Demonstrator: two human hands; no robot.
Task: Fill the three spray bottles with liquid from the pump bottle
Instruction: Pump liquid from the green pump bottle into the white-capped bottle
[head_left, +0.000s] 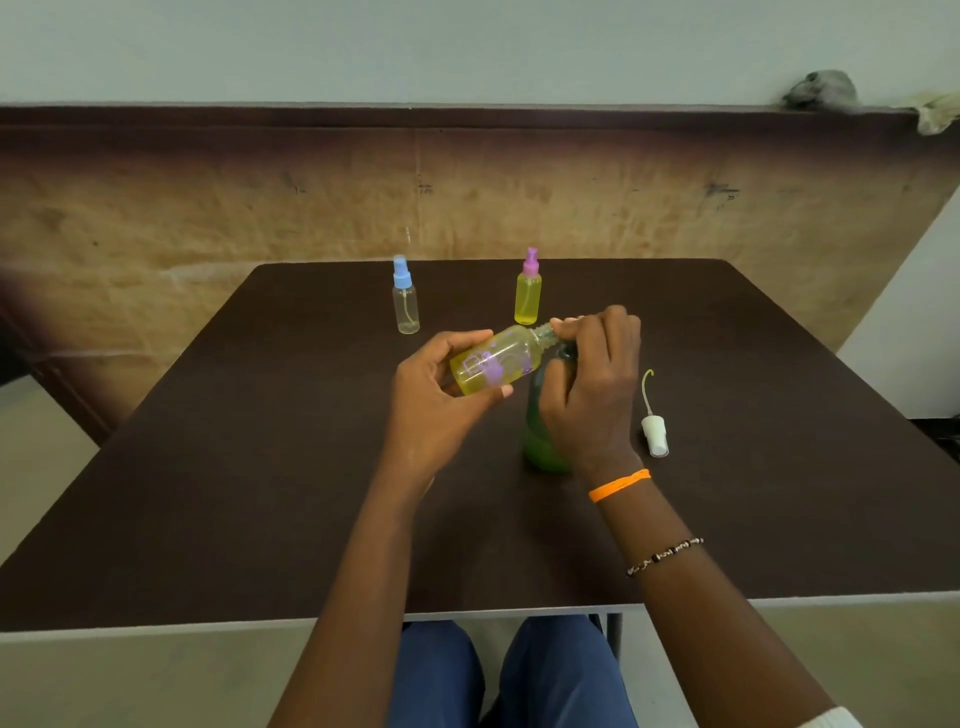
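Left grip (441, 384): curled round tilted yellow-filled clear bottle (493, 364)
Right grip (592, 374): pinching its threaded neck
Tabletop (260, 467): dark, matte, beneath
Wall (208, 218): worn tan board, beyond

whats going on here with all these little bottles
A person is filling small spray bottles at a dark table. The left hand holds an uncapped bottle of yellow liquid tilted against a green bottle, which the right hand steadies. Its white spray cap lies to the right. Farther back, the pink-capped bottle is full and the blue-capped bottle looks empty.
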